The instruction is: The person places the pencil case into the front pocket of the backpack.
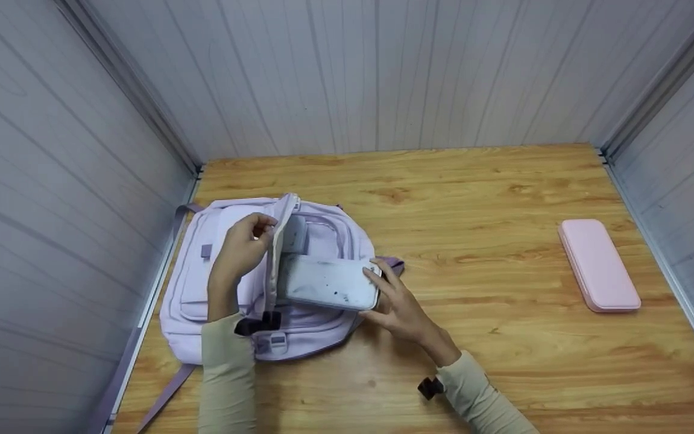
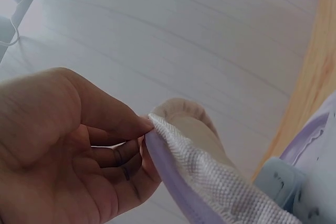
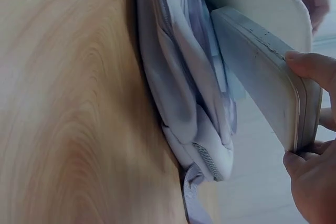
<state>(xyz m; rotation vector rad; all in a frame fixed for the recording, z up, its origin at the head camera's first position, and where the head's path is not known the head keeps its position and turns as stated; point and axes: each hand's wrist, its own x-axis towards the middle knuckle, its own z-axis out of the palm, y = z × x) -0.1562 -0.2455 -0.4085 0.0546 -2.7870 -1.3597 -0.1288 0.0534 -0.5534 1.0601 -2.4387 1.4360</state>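
Note:
A lilac backpack (image 1: pixel 322 337) lies on the wooden table at the left. My left hand (image 1: pixel 241 250) pinches the edge of its raised flap (image 1: pixel 277 259) between thumb and fingers; the left wrist view shows the woven trim (image 2: pixel 210 177) at the fingertips. My right hand (image 1: pixel 406 310) grips the near end of a scuffed, pale blue-white case (image 1: pixel 328 280), thumb on one side and fingers on the other. The case's far end sits under the flap, partly hidden. Beside it, also inside the opening, is a smaller light blue item (image 1: pixel 295 235) with dark marks.
A pink case (image 1: pixel 601 265) lies on the right side of the table (image 1: pixel 473 241). Pale panel walls (image 1: pixel 371 72) enclose the table at the back and both sides. Backpack straps (image 1: pixel 169 395) trail off at the front left.

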